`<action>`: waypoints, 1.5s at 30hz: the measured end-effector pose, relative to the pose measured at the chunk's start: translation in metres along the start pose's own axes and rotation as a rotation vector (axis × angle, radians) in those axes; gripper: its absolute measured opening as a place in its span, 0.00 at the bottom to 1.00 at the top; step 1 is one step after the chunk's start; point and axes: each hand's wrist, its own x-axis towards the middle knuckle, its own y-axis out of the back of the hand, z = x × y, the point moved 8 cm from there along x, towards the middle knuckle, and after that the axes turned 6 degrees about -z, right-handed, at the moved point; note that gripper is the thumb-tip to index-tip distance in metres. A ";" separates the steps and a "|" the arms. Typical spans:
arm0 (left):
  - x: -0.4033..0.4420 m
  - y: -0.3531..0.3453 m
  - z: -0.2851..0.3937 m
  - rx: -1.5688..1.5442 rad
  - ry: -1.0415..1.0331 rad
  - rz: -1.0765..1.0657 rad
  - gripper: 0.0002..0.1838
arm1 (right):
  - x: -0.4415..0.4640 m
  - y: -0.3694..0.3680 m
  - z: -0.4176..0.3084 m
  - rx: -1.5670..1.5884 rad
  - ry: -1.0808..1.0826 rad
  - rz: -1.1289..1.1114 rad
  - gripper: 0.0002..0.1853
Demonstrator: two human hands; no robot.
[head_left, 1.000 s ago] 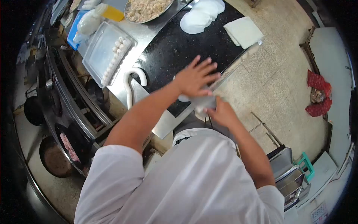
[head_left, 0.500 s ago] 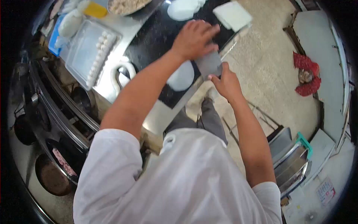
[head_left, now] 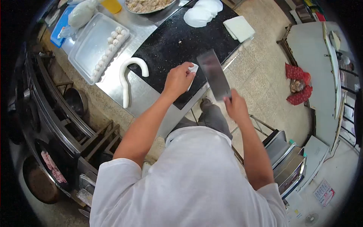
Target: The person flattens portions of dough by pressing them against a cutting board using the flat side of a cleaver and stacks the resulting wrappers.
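My left hand (head_left: 179, 81) is closed on a thin white dough wrapper (head_left: 193, 70) over the near part of the black board (head_left: 166, 43). Part of the wrapper is hidden by the fingers. In my right hand (head_left: 236, 106) is a cleaver (head_left: 214, 73), gripped at its handle, with the wide blade blurred and raised near the board's right edge. A curved dough rope (head_left: 124, 77) lies to the left, partly on the board and partly on the metal table. Several round dough wrappers (head_left: 198, 17) overlap at the board's far end.
A folded white cloth (head_left: 239, 28) lies at the board's far right corner. Left of the board is a clear plastic tray (head_left: 85, 49) with several small dough balls (head_left: 113, 39). A bowl of filling (head_left: 147, 5) stands at the back. The stove (head_left: 72, 126) is at my left.
My left hand has come off the cleaver's blade and now pinches the wrapper, which lay flat on the board. The cleaver has been lifted and swung upright. The view has shifted slightly.
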 end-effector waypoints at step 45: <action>-0.090 0.112 -0.087 0.113 0.109 0.755 0.13 | 0.054 0.000 -0.070 0.064 0.285 -0.125 0.07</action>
